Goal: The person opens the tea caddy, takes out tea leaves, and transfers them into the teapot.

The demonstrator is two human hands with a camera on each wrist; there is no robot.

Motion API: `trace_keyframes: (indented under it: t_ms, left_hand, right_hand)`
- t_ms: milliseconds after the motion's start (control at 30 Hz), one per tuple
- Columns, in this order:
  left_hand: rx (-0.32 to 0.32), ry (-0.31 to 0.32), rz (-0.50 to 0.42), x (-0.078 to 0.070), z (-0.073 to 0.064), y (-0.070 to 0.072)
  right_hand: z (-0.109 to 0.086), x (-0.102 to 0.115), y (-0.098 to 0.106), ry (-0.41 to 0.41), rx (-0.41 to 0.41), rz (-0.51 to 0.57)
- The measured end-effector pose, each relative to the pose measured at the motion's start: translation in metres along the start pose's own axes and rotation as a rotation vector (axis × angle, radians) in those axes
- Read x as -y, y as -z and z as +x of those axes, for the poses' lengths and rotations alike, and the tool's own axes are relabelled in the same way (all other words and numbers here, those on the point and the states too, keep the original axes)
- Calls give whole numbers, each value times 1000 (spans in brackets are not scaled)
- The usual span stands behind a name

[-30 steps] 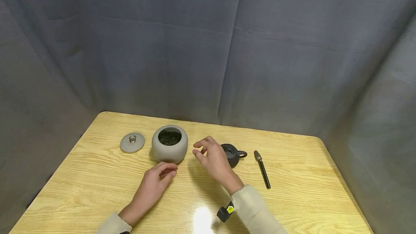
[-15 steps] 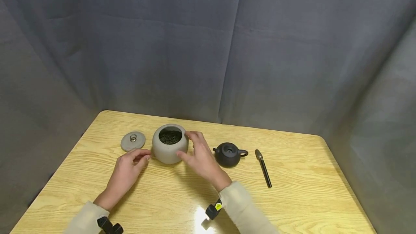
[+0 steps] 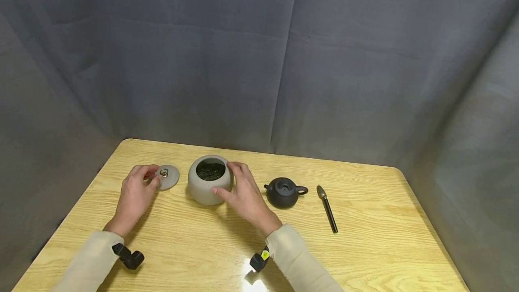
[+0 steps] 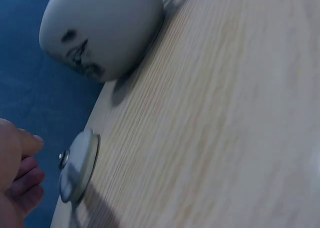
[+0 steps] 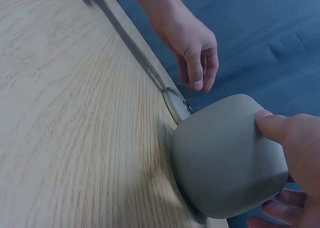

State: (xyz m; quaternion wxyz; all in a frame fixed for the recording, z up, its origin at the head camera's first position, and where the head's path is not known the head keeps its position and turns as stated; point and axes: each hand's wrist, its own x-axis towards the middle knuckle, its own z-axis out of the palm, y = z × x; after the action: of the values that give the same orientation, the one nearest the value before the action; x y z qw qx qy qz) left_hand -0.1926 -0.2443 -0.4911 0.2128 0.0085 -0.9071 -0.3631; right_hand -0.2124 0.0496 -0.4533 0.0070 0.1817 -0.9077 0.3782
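Note:
A round grey jar (image 3: 202,191) stands upright with dark tea leaves (image 3: 210,172) inside; dark markings show on its wall in the left wrist view. My right hand (image 3: 245,193) holds the jar's right side, thumb in front and fingers toward the back. To the left lies the jar's grey lid (image 3: 171,178), flat on the table with a metal ring (image 3: 164,173) on top. Just over the lid hovers my left hand (image 3: 135,193), its fingers loosely bent near the ring. Both wrist views show a gap between this hand (image 4: 15,173) and the lid (image 4: 80,165).
A small dark teapot (image 3: 282,193) sits right of the jar, its handle pointing right. Farther right lies a black-handled tool (image 3: 327,208) with a metal scoop-like head. The wooden table (image 3: 194,256) ends at a grey curtain (image 3: 219,80) behind.
My left hand has moved left and away from the jar's front to above the lid. My right hand has come left from beside the teapot and taken hold of the jar.

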Motion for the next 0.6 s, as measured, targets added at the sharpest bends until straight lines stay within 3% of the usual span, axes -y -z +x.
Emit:
trace_keyframes:
  t_ms: [333, 600]
  left_hand:
    - [122, 34, 48, 10, 21, -5]
    - [134, 26, 95, 12, 29, -14]
  right_hand:
    - [-1, -2, 0, -11, -14, 1]
    - [-2, -2, -2, -25, -21, 5]
